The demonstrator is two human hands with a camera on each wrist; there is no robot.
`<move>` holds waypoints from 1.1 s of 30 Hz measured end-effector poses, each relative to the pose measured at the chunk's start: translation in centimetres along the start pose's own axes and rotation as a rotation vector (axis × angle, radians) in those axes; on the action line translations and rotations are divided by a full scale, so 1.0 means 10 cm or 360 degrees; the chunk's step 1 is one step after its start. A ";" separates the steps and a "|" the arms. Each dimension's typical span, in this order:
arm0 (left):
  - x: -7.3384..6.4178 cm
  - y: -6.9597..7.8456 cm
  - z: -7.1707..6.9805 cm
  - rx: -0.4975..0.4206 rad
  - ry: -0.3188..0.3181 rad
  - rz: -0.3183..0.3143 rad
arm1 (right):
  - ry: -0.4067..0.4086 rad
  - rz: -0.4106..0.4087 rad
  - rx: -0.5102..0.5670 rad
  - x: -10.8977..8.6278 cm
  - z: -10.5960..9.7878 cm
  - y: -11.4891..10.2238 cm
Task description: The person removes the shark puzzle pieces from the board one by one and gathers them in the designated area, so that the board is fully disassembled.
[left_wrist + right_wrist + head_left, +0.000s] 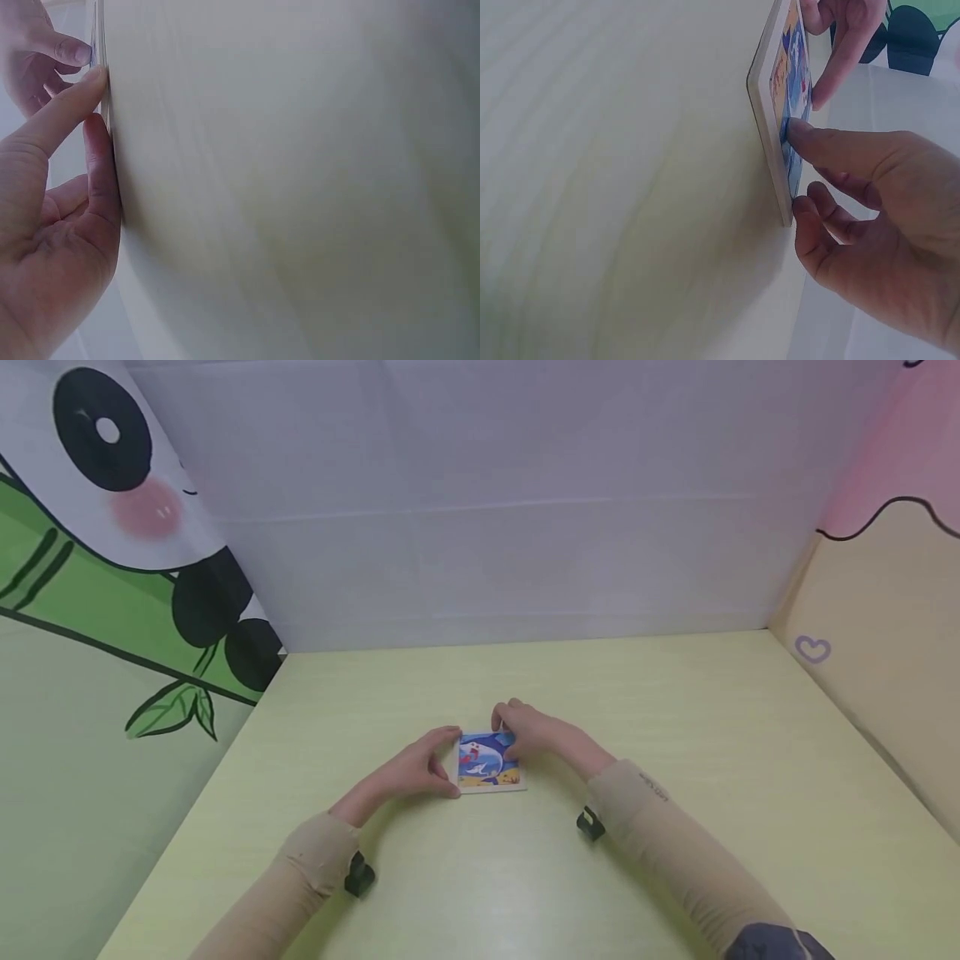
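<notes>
A small square picture puzzle (480, 764) with a pale wooden rim lies flat on the table; its picture shows blue sea creatures over yellow sand. My left hand (411, 768) holds its left side, thumb at the near corner and a finger at the far corner. At the far right corner is my right hand (534, 731). In the right wrist view, the right thumb (840, 146) presses on the blue part of the picture, and a curled finger (814, 232) sits at the board's edge. The left wrist view shows the puzzle (101, 37) only edge-on.
The pale yellow table (480, 877) reaches back to a plain whitish cloth wall (525, 560). A panda-and-bamboo panel (150, 635) stands along the left, and a beige and pink panel (870, 610) along the right. Dark wrist cameras (360, 874) hang below both sleeves.
</notes>
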State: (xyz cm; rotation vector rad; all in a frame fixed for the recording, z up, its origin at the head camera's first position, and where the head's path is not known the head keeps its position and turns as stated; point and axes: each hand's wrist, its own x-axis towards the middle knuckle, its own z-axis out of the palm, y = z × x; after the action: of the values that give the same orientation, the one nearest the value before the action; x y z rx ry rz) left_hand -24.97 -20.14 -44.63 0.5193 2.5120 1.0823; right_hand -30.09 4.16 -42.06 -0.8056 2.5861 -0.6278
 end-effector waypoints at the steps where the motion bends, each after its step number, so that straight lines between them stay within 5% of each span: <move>1: 0.00 0.00 0.00 -0.0004 -0.0002 0.0003 | -0.0013 -0.0004 -0.0003 0.00 -0.01 0.00; 13: 0.02 -0.02 0.01 0.0010 -0.0011 0.0013 | -0.0055 -0.0032 -0.0112 0.08 -0.01 0.05; 25: 0.02 -0.02 0.01 0.0038 -0.0019 0.0010 | -0.0082 -0.0260 -0.0248 0.09 -0.06 0.14; 33: 0.02 -0.02 0.00 0.0032 -0.0006 0.0002 | 0.0013 -0.0316 -0.0238 0.14 -0.03 0.28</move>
State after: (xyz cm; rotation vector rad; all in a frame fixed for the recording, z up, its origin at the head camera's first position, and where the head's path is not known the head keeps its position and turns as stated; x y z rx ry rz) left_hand -25.16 -20.13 -44.81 0.5277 2.5219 1.0567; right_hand -32.54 5.46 -43.53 -1.1205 2.6043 -0.4970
